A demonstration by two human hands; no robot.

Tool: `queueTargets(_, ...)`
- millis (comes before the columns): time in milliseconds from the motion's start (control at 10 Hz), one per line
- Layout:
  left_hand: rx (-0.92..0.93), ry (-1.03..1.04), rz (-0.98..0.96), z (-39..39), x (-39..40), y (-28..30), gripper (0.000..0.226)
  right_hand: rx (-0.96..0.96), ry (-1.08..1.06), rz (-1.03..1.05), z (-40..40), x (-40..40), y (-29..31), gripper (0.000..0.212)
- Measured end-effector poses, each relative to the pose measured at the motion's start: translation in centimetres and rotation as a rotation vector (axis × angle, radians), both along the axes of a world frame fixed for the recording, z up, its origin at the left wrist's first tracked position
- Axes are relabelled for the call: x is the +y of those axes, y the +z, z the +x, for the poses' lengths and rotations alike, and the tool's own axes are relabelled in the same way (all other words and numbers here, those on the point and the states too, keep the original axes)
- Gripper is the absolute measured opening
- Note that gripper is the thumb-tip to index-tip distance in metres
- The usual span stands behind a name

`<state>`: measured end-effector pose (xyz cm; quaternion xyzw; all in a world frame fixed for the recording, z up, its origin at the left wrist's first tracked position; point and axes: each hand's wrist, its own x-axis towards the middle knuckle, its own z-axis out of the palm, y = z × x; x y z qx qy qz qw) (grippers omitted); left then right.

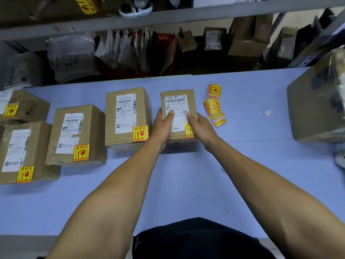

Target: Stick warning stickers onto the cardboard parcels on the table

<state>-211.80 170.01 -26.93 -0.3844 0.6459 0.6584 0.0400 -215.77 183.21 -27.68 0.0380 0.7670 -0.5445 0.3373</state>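
I see both hands on one small cardboard parcel [178, 116] in the middle of the blue table [186, 184]. The left hand [163, 126] grips its left side, with the thumb lying on the white shipping label [176, 111]. The right hand [198, 126] grips the right side in the same way, thumb on the label too. A yellow warning sticker [189, 130] is on the near right corner of the top face, partly hidden by the right hand.

Just to the left of this parcel stands a bigger parcel [127, 116], very close, with its own yellow sticker [140, 133] at the near right corner. Further left I see three more parcels, each one with a sticker: one beside the bigger parcel [76, 135], one at the near left edge [26, 154] and one behind it [24, 107].

To the right of the held parcel, a loose pile of stickers [213, 105] lies on the table, near but not touching it. A large box [317, 109] stands at the right edge, well apart. A small white thing [267, 113] lies between the pile and this box; I cannot tell what it is.
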Motion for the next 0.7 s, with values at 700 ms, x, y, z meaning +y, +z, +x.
queueTargets(700,-0.109,-0.106,-0.329,1.1,0.8,5.4,0.032,0.235,0.188,0.265,1.3,2.1,3.8,0.057)
